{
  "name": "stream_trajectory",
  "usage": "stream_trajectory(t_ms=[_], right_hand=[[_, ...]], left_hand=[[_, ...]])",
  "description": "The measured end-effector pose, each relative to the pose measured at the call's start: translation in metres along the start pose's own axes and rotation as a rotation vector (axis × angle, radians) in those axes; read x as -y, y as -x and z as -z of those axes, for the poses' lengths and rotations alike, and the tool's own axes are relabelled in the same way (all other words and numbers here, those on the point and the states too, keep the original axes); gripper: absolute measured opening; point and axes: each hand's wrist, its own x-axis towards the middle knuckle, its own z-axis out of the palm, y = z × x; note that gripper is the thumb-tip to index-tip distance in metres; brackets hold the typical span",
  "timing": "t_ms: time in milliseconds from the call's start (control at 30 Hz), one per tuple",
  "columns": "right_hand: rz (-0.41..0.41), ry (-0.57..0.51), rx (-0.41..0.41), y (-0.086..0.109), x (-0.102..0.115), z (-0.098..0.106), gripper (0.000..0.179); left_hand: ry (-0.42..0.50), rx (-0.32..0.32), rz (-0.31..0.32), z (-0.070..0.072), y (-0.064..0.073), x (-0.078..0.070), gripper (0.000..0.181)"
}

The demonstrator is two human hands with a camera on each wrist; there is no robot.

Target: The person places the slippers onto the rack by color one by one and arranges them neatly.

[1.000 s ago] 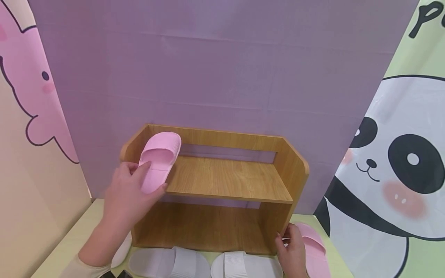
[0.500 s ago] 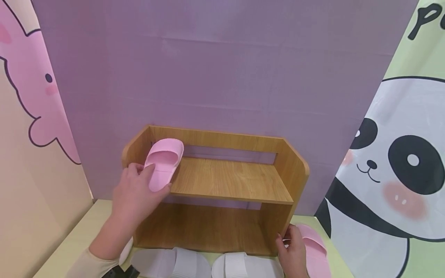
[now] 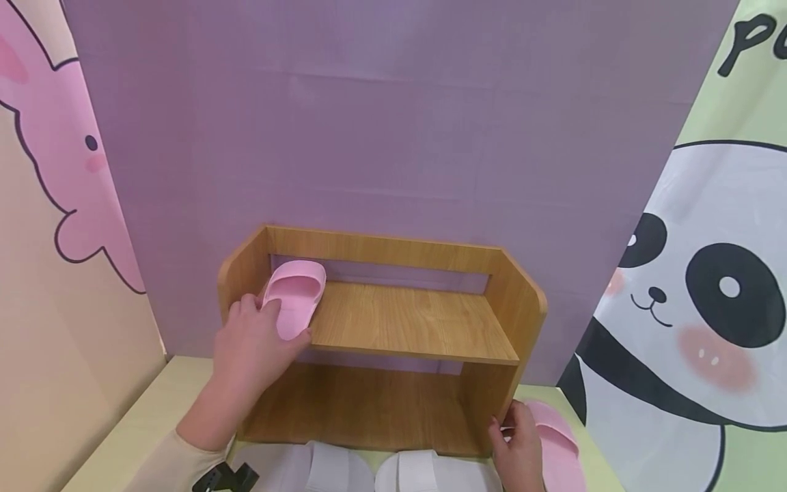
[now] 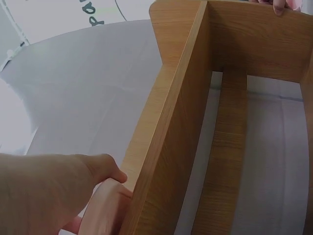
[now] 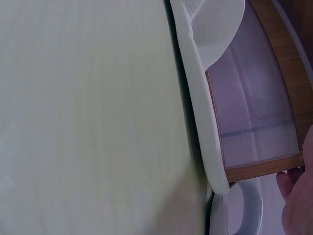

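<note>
Pinching a pink slipper point(image 3: 296, 299) with my left hand point(image 3: 254, 345), thumb and fingers just its width apart, I have it at the top shelf, at ten o'clock on the wooden rack point(image 3: 408, 321). It is pink all over, with a round toe pointing to one o'clock and a fat band across. My right hand point(image 3: 520, 447) grips the rack's side at four o'clock, fingers curled.

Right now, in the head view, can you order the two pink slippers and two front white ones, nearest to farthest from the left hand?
1. Held pink slipper: in the left hand
2. Left white slipper: in front of the rack
3. Right white slipper: farther right
4. Other pink slipper: right of the rack
</note>
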Motion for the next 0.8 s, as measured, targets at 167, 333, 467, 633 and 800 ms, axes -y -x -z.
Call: stream_trajectory(t_ms=[167,333,467,633,800], right_hand=[[-0.009,0.013,0.003,0.0005,-0.0002,-0.0002,0.036],[-0.037,0.022,0.022,0.0002,0.0014,0.0003,0.036],[-0.064,0.037,0.034,0.0005,0.0011,0.0004,0.036],[-0.081,0.044,0.038,0.0005,0.0003,0.0005,0.036],[-0.075,0.031,0.032,0.0007,-0.0012,-0.0015,0.035]], left_hand=[[-0.028,0.035,0.047,-0.0024,-0.0019,-0.0027,0.083],[-0.038,0.033,0.07,-0.0042,-0.0032,-0.004,0.082],[-0.044,0.039,0.08,-0.006,-0.0047,-0.0038,0.08],[-0.048,0.056,0.07,-0.006,-0.0077,-0.0039,0.079],[-0.061,0.081,0.058,-0.0042,-0.0094,-0.0011,0.078]])
